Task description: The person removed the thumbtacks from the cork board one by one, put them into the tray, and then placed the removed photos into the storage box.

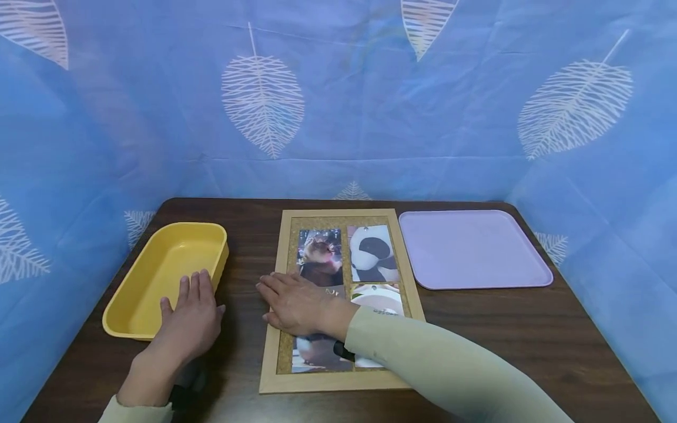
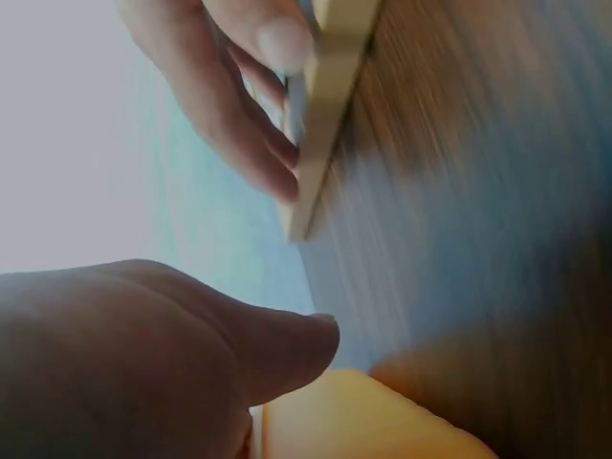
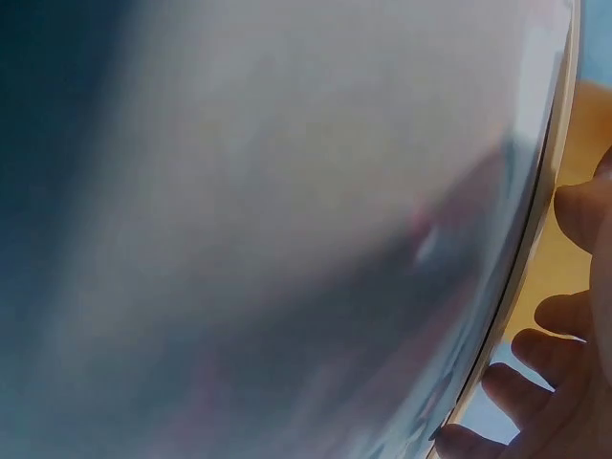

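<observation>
1. The dark table [image 1: 248, 247] lies under the wood-framed cork photo board [image 1: 328, 383].
2. Lilac tray [image 1: 476, 249]: right of the board.
3. Yellow tub [image 1: 153, 288]: left of it.
4. My right hand [image 1: 298, 305] crosses the board's left edge, fingers extended.
5. My left hand [image 1: 190, 323], left of it, is uncurled.

Blue fabric [image 1: 370, 117] hangs ahead of me and down both sides, creased and printed with pale leaf skeletons [image 1: 262, 100], around a dark wood-grain table [image 1: 529, 329] with rounded far corners.

Looks like a curtained booth to me: hanging blue leaf-printed fabric sheets [image 1: 381, 111] flank a dark-brown, wood-grain, round-cornered table [image 1: 534, 329]
</observation>
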`<action>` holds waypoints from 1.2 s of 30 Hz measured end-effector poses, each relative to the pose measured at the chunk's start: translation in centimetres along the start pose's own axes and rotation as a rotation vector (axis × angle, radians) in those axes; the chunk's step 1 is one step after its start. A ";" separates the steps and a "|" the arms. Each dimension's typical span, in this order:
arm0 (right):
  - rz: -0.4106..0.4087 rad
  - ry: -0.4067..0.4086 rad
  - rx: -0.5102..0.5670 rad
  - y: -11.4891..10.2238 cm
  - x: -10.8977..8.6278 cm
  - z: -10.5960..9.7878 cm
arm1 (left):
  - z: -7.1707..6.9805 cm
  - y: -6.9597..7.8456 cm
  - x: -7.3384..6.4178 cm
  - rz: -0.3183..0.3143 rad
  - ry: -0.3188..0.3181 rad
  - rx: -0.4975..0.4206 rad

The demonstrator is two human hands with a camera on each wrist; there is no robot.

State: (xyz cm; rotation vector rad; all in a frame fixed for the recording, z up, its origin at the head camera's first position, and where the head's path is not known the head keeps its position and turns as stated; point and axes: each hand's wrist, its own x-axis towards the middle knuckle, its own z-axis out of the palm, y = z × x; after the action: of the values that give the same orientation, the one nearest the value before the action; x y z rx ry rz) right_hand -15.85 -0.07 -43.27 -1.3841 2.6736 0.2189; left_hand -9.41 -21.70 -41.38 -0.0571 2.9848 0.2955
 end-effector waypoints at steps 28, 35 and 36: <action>-0.013 -0.011 -0.004 -0.7 -0.2 -0.1 | 0.4 1.7 -2.2 -0.043 -0.030 -0.047; -0.036 0.008 0.043 0.2 -0.9 -0.3 | -0.1 3.0 -1.7 0.070 0.152 -0.060; -0.046 0.018 0.043 0.5 -1.2 -0.4 | -0.3 3.5 -1.5 0.093 0.186 -0.059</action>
State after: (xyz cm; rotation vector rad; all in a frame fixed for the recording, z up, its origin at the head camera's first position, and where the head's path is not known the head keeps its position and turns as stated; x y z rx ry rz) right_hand -15.58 1.06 -42.66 -1.4391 2.6412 0.1447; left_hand -8.15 -18.33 -40.21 0.0513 3.1682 0.4100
